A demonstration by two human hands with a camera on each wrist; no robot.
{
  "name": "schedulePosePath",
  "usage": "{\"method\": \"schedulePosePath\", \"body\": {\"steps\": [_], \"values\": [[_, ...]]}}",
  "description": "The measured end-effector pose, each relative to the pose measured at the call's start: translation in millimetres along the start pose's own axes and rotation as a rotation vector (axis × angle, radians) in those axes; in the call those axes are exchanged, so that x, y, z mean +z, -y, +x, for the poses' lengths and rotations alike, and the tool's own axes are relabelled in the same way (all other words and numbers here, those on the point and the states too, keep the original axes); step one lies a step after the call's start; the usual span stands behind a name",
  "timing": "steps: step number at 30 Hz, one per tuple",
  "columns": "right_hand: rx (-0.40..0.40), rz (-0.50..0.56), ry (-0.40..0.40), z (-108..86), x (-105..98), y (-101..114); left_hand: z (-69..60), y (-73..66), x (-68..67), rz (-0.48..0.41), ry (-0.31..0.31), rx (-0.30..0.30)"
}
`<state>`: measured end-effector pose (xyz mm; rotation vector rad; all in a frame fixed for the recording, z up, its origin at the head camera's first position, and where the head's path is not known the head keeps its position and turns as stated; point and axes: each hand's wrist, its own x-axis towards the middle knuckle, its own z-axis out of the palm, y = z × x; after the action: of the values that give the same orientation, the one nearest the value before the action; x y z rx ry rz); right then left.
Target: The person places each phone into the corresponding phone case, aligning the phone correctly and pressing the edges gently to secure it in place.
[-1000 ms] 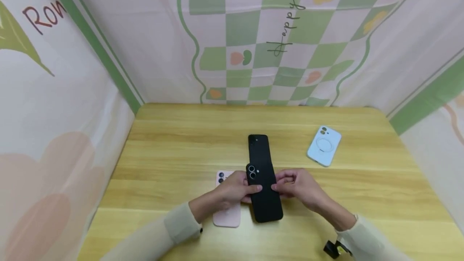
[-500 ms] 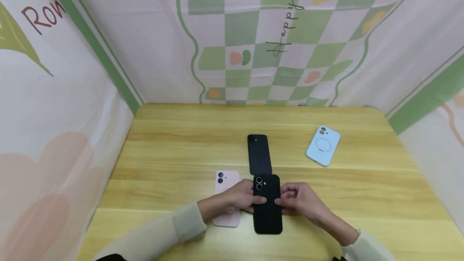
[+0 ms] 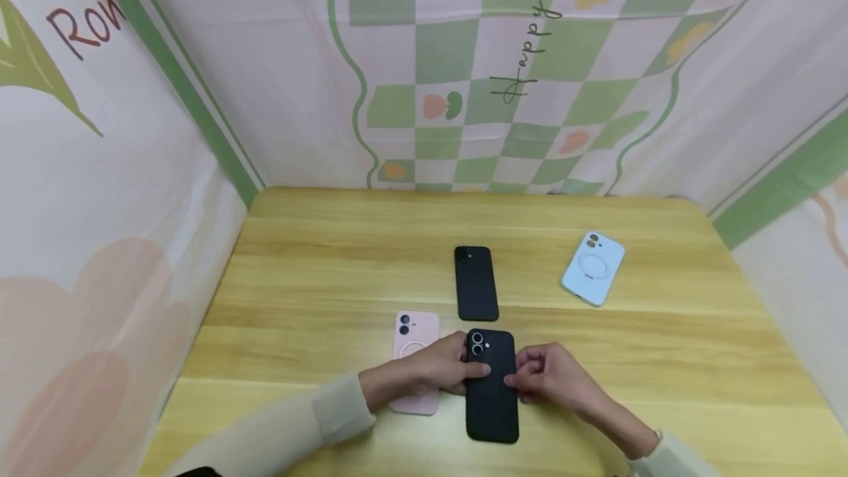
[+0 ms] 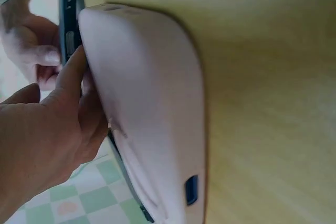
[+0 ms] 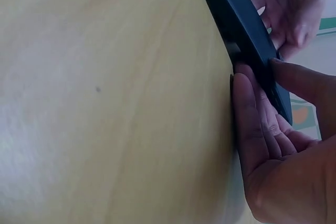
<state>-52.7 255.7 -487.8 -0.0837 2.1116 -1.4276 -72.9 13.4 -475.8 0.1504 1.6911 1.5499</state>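
Observation:
Both hands hold a black phone (image 3: 492,414), camera side up with two ringed lenses, low over the near middle of the table. My left hand (image 3: 445,365) grips its left edge, thumb on the back and fingers underneath. At the right edge, my right hand (image 3: 548,375) pinches it with the thumb on top and fingers below. In the right wrist view, the black phone (image 5: 249,32) is tilted on edge between the hands. The left wrist view shows the side buttons of the black phone (image 4: 70,30) beyond the left fingers. Under my left wrist lies a pink phone (image 3: 414,326), partly hidden.
A second black phone-shaped item (image 3: 477,285) lies just beyond the held one; phone or bare case, I cannot tell. Farther right rests a light blue phone-shaped item (image 3: 593,269) with a ring on its back. Printed cloth (image 3: 503,57) walls the wooden table (image 3: 318,256) at the back and sides.
Both hands have drawn the black phone back toward the near edge and slightly right, off the other black item, which now shows whole. The pink and light blue ones stay put.

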Motion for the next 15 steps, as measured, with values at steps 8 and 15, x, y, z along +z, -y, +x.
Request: {"method": "schedulePosePath", "body": {"steps": [8, 15], "values": [[0.000, -0.104, -0.061, -0.8, 2.4, -0.4, -9.3, -5.8, 0.7, 0.102, -0.049, 0.006], [-0.027, -0.268, -0.107, 0.1, 1.3, 2.3, -15.7, -10.2, -0.9, 0.205, -0.036, 0.012]]}}
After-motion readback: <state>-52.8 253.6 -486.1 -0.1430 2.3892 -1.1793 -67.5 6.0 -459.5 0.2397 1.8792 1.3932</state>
